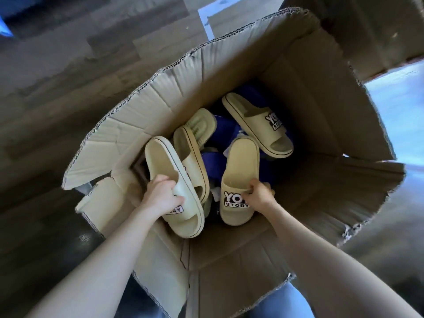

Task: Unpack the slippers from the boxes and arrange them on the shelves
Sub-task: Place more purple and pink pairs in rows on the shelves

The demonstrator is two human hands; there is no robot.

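Observation:
I look down into a tall open cardboard box (309, 106) holding several cream slippers with a dark "STORY" logo. My left hand (160, 195) grips the strap of one cream slipper (165, 161) at the box's left side. My right hand (259, 192) pinches the strap edge of a second cream slipper (241, 161) in the middle. A third slipper (195, 161) lies tucked behind the left one. Another cream slipper (257, 125) rests deeper at the back, and a pale green one (203, 121) lies sole-up beside it. Dark blue slippers (223, 134) lie underneath.
The box's flaps (142, 106) stand up all around, torn at the right edge (348, 230). Grey wood-look floor (68, 65) surrounds the box. A second cardboard box (378, 26) stands at the upper right. My blue jeans (282, 304) show below the box.

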